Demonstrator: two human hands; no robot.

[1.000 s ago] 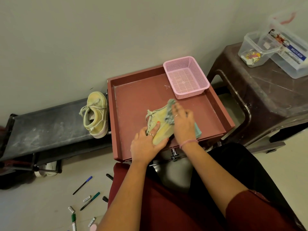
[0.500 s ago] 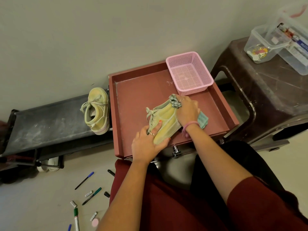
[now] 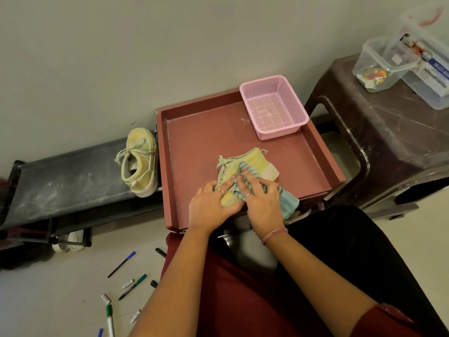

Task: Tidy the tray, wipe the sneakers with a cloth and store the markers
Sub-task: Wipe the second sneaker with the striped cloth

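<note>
Nearest, on the pale floor at lower left, several markers (image 3: 126,287) and pens lie scattered, among them a blue-capped pen (image 3: 121,264) and a green-capped marker (image 3: 109,318). Above the person's lap, the left hand (image 3: 211,206) rests with relaxed, fairly straight fingers over the near end of a yellow-green sneaker (image 3: 252,166), steadying it on the floor of the reddish-brown tray (image 3: 192,142). Just beside it, the right hand (image 3: 263,203) presses a striped teal cloth (image 3: 288,203) flat against the sneaker's upper, fingers extended on top of the fabric rather than curled round it; the cloth's loose end hangs over the tray's near rim. The sneaker lies toward the near right part of the tray. Farther back, a pink mesh basket (image 3: 273,108) sits in the tray's far right corner. To the left of the tray, the second sneaker (image 3: 139,161) lies on a dark, dusty bench (image 3: 65,181), close to the tray's wall. On the right, a dark brown plastic stool (image 3: 388,142) carries clear plastic containers (image 3: 379,64) by the wall.
</note>
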